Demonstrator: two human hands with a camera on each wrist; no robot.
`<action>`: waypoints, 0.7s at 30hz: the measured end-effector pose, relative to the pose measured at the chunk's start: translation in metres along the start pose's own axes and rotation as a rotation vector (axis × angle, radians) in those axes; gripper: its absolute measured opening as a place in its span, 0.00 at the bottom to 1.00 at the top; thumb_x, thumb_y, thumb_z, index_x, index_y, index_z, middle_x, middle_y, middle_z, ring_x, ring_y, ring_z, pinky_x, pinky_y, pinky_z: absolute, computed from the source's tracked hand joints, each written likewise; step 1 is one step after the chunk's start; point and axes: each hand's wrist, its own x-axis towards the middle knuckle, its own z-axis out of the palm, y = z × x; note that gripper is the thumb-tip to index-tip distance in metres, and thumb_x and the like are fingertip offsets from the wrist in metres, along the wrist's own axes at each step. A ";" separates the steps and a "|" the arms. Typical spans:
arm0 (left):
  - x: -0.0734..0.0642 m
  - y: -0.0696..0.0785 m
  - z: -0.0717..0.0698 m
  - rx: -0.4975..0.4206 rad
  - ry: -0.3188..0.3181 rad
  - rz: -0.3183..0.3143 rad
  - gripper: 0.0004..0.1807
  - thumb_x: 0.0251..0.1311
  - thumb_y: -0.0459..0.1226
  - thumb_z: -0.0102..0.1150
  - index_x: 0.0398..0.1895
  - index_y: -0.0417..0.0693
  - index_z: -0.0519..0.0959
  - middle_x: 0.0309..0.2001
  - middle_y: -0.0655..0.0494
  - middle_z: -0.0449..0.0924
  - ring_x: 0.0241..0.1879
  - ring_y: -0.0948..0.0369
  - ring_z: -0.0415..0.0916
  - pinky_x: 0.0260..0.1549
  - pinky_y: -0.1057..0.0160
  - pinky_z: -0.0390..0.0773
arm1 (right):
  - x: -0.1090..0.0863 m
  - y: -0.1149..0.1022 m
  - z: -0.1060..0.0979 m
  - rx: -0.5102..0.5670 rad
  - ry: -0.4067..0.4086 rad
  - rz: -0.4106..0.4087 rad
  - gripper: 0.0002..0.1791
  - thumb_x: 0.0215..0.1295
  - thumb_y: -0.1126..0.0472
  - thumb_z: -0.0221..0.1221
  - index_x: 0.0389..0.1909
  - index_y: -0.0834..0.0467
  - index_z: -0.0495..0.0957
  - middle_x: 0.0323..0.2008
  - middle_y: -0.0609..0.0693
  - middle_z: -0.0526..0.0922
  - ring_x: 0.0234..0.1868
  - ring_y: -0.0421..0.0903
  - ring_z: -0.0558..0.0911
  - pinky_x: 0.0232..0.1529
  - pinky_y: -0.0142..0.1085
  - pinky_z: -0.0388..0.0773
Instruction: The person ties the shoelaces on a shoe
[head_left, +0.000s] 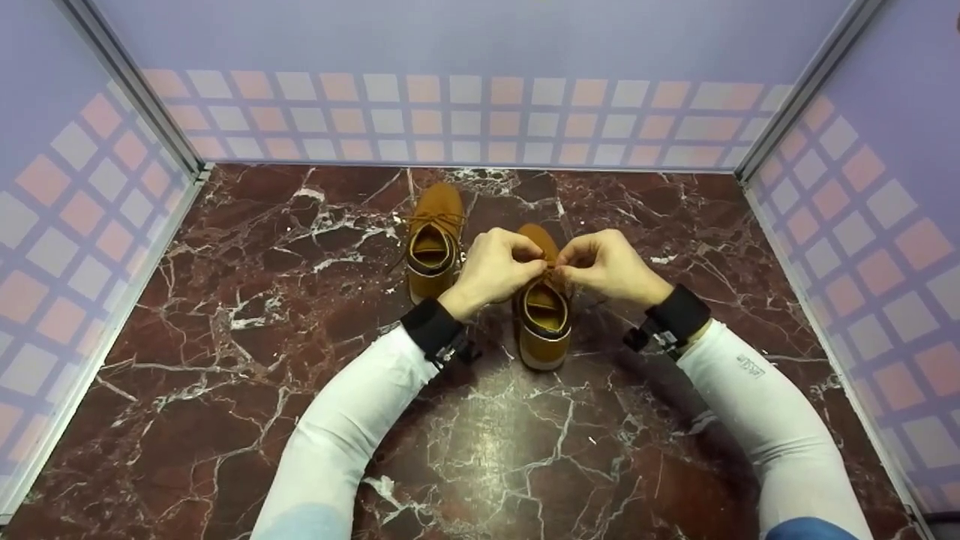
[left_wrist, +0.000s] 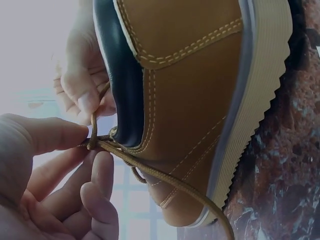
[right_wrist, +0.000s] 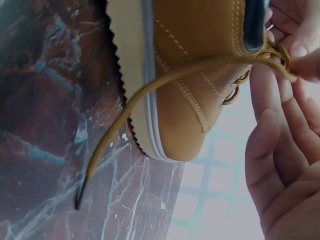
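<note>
A tan lace-up shoe (head_left: pixel 544 351) with a dark padded collar stands on the floor, toe pointing away. Over its lacing my left hand (head_left: pixel 499 264) and right hand (head_left: pixel 609 264) meet from either side. In the left wrist view, the left thumb and forefinger pinch a brown shoelace (left_wrist: pixel 172 181) where its strands cross; the right fingers hold another stretch of it higher up. One lace end (right_wrist: pixel 112 132) with a dark tip hangs down the shoe's side in the right wrist view. Fingers partly cover the crossing. The matching shoe (head_left: pixel 439 201) stands to the left, with lace across its front.
Dark red marbled flooring (head_left: pixel 225 390) with white veins lies under the shoes. A lilac back wall (head_left: pixel 480 45) with pink and white squares rises beyond them, and similar panels (head_left: pixel 862 172) stand on both sides.
</note>
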 end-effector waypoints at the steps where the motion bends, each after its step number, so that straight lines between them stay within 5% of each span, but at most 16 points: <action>1: 0.000 -0.001 0.000 -0.008 -0.001 0.002 0.12 0.66 0.42 0.74 0.48 0.50 0.96 0.47 0.54 0.98 0.49 0.53 0.94 0.52 0.53 0.89 | 0.000 -0.001 0.000 0.014 0.007 0.002 0.03 0.69 0.70 0.72 0.40 0.64 0.93 0.36 0.62 0.95 0.30 0.32 0.88 0.34 0.22 0.83; 9: 0.001 -0.005 0.000 -0.087 -0.005 -0.011 0.10 0.65 0.40 0.75 0.46 0.48 0.96 0.45 0.53 0.98 0.46 0.54 0.93 0.50 0.56 0.88 | 0.004 0.001 0.002 0.168 0.041 -0.003 0.09 0.67 0.75 0.74 0.47 0.69 0.93 0.43 0.70 0.94 0.37 0.37 0.95 0.40 0.26 0.90; 21: 0.001 -0.004 0.002 -0.134 0.006 -0.004 0.10 0.66 0.38 0.75 0.47 0.48 0.96 0.45 0.52 0.98 0.47 0.54 0.93 0.52 0.58 0.88 | 0.011 0.008 0.019 0.135 0.102 -0.005 0.09 0.67 0.71 0.76 0.46 0.68 0.92 0.38 0.68 0.94 0.32 0.32 0.89 0.36 0.23 0.85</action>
